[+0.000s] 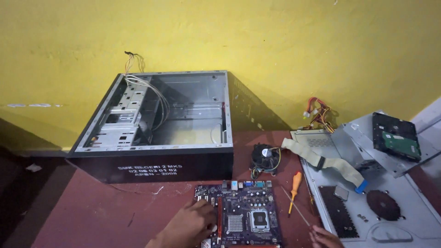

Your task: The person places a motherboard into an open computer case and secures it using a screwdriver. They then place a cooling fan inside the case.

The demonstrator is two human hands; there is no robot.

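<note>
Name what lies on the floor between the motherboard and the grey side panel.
In the head view, an orange screwdriver lies between the motherboard and the side panel, with a thin metal rod beside it.

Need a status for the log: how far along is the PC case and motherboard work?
Done: the case lies open and gutted; fan, hard drive and side panel sit apart. In hand: left hand rests on the motherboard; right hand is near the screwdriver. Left: the board is outside the case.

Our two hands are bare: the left hand [190, 225] shows with wrist and some forearm, no sleeve, ring or watch; only part of the right hand [325, 239] is visible.
</note>
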